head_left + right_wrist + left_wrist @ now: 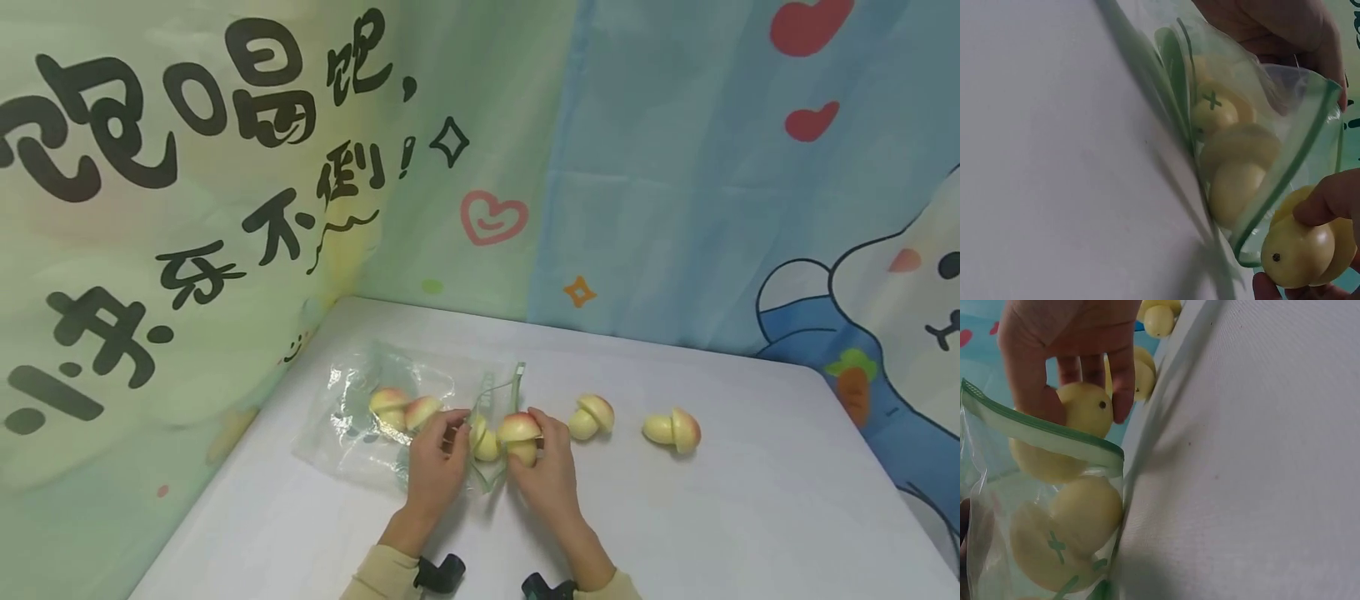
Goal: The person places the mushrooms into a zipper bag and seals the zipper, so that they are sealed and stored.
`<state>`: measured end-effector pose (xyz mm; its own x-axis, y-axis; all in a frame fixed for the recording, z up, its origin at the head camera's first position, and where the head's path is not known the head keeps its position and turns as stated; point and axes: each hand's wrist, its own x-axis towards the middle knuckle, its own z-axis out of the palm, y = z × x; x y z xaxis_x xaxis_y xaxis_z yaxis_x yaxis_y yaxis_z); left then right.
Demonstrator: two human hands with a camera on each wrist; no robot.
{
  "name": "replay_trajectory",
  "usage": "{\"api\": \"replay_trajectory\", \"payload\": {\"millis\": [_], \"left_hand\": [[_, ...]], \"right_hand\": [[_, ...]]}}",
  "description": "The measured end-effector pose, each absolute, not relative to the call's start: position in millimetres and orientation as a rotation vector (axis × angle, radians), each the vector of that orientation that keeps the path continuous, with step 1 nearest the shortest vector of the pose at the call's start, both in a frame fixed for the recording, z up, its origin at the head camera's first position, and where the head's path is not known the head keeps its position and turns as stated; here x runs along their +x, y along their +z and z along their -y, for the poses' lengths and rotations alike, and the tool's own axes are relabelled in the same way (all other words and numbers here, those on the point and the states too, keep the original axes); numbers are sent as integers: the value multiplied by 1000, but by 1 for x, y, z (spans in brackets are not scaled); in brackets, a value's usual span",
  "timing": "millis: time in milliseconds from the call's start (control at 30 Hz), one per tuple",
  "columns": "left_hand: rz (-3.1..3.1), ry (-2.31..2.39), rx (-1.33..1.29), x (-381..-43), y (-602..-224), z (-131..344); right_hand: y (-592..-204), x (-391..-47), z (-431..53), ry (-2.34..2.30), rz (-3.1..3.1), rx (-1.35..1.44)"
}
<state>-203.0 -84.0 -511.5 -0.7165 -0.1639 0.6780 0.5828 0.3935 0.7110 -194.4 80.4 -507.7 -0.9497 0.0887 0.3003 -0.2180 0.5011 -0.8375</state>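
A clear zip bag (pixel 337 425) with a green-edged mouth lies on its side, its opening facing right. My left hand (pixel 435 468) grips the bag near that mouth, fingers curled at its upper side. Between thumb and fingers, my right hand (pixel 553 475) holds a yellow toy mushroom (pixel 519 429) with a reddish cap, right at the opening. In the left wrist view, this mushroom (pixel 1085 403) partly overlaps the green rim. Inside the bag are more mushrooms: one (pixel 486 446) just within the mouth and two others (pixel 388 402) deeper in.
Two more toy mushrooms lie to the right on the white table (pixel 750 508), one close by (pixel 592 417) and another farther off (pixel 675 430). A printed cloth backdrop (pixel 645 208) rises behind the table and along its left side.
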Motion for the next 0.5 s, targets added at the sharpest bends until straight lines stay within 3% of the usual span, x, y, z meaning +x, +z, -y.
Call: {"api": "replay_trajectory", "payload": {"millis": [500], "left_hand": [[1954, -1376, -369, -203, -511, 83]], "right_hand": [[-520, -198, -70, 1361, 2431, 143]]}}
